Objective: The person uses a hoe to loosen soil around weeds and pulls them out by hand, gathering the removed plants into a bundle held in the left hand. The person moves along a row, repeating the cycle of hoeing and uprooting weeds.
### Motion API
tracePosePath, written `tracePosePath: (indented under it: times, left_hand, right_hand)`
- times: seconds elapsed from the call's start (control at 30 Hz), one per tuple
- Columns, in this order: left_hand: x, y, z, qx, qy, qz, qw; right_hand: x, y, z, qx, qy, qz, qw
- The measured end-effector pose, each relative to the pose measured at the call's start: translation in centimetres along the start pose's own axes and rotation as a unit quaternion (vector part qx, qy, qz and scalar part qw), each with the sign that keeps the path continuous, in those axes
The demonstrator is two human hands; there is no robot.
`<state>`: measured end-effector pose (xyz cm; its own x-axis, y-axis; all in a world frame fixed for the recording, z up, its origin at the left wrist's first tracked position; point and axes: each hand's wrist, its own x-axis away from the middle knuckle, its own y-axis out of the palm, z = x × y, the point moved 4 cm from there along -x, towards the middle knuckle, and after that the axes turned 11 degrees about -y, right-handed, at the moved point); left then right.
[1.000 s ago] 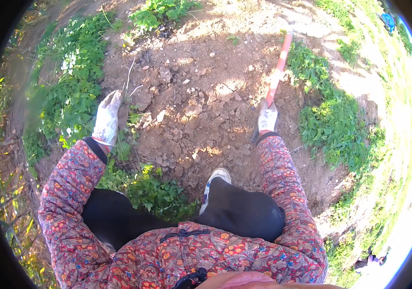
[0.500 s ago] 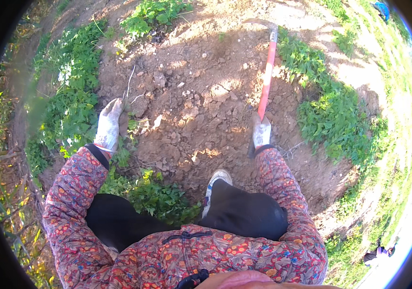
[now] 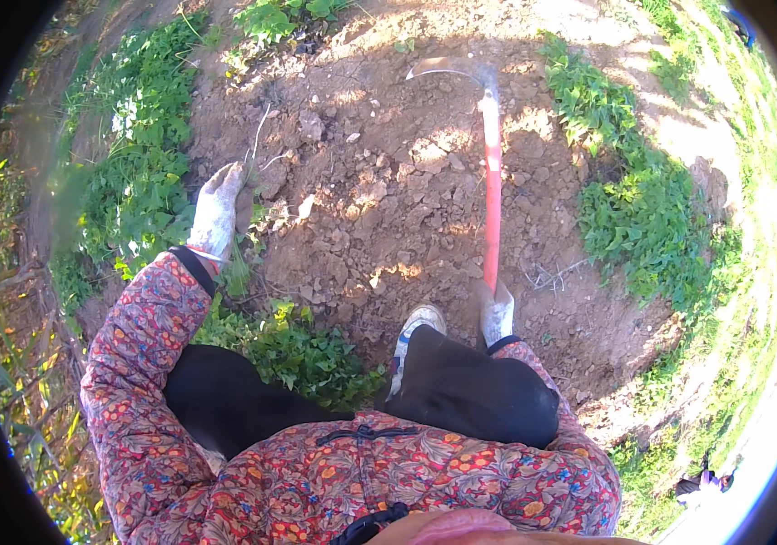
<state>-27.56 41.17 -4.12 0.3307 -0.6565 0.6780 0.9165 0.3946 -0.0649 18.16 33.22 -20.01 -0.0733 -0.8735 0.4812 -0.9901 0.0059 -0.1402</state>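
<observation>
Sickle (image 3: 493, 173) in view from my remote seat — its red handle (image 3: 492, 218) is gripped near the lower end by the right hand (image 3: 497, 312), fingers wrapped around it, the curved blade (image 3: 468, 70) pointing left; whether it touches the broken soil (image 3: 379, 227), I can't tell. On my other side, the left hand (image 3: 215, 216) holds a thin pale stem (image 3: 259, 133) in narrowed fingers — just beside green leafy plants (image 3: 148, 191).

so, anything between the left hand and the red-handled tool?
Nothing upright visible between the left hand and the red-handled tool: mostly broken soil, plus thin pale stems beside that hand. The right hand grips the handle.
</observation>
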Motion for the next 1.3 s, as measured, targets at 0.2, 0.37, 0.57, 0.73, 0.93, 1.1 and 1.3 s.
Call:
tracePosePath:
  times: [0.2, 0.37, 0.57, 0.73, 0.93, 1.1, 1.3]
  left_hand:
    - [-0.4, 1.7, 0.4, -0.037, 0.003, -0.031, 0.999]
    - [0.2, 0.9, 0.7, -0.023, -0.003, 0.000, 1.000]
    - [-1.3, -0.8, -1.0, -0.004, 0.006, 0.007, 1.000]
    - [-2.4, 1.0, -0.9, -0.015, -0.016, -0.008, 1.000]
    - [-1.7, 2.7, 0.1, -0.037, -0.021, 0.006, 0.999]
    - [-2.7, -1.8, -1.0, -0.028, -0.009, 0.037, 0.999]
    - [-2.5, -6.1, -3.1, -0.187, 0.004, 0.112, 0.976]
  right_hand:
    - [-9.6, 4.3, -6.7, -0.048, -0.045, 0.016, 0.998]
    - [-9.0, 5.1, -3.9, 0.007, 0.025, -0.055, 0.998]
    - [1.0, 1.4, 0.1, 0.036, 0.006, -0.045, 0.998]
    - [-5.9, 3.6, -4.1, -0.091, 0.007, -0.011, 0.996]
    - [-11.2, 6.3, -6.1, -0.067, 0.040, -0.060, 0.995]
    - [-2.8, 3.1, -1.9, 0.024, 0.035, -0.111, 0.993]
    - [-3.8, 2.3, -3.6, -0.044, 0.040, -0.035, 0.998]
